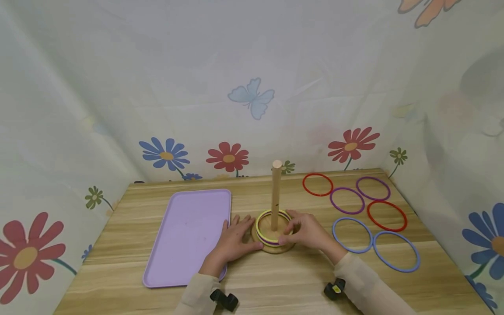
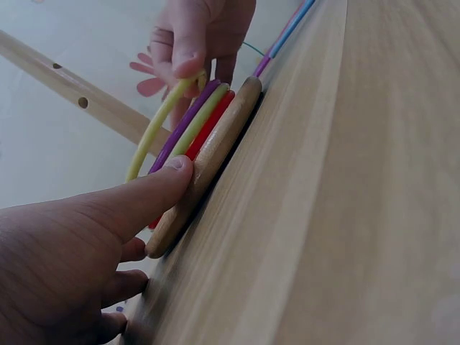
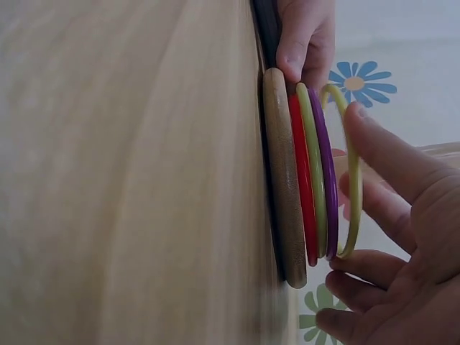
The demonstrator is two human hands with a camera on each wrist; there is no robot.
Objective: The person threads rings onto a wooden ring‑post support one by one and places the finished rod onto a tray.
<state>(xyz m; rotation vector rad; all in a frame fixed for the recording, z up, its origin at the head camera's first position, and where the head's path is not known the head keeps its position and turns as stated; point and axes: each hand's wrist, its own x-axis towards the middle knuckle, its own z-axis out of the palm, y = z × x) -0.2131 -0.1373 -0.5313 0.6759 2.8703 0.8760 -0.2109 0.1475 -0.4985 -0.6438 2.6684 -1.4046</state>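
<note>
A wooden peg [image 1: 276, 192] rises from a round wooden base [image 3: 283, 172]. Around its foot lie a red ring [image 3: 302, 183], a yellow-green ring [image 3: 315, 169] and a purple ring [image 3: 325, 165], stacked flat. My right hand [image 1: 311, 232] pinches a yellow ring [image 2: 152, 136], which encircles the peg just above the stack, tilted with one side raised off the purple one. My left hand [image 1: 232, 243] lies at the left side of the base, fingers stretched out, its thumb [image 2: 169, 180] against the edge of the base and the lower rings.
A lilac tray [image 1: 189, 236] lies left of the peg. To the right are two blue rings [image 1: 334, 234], two purple rings [image 1: 332, 201] and two red rings [image 1: 304, 186] flat on the wooden table [image 1: 275, 280]. A printed cloth [image 1: 177, 87] hangs behind.
</note>
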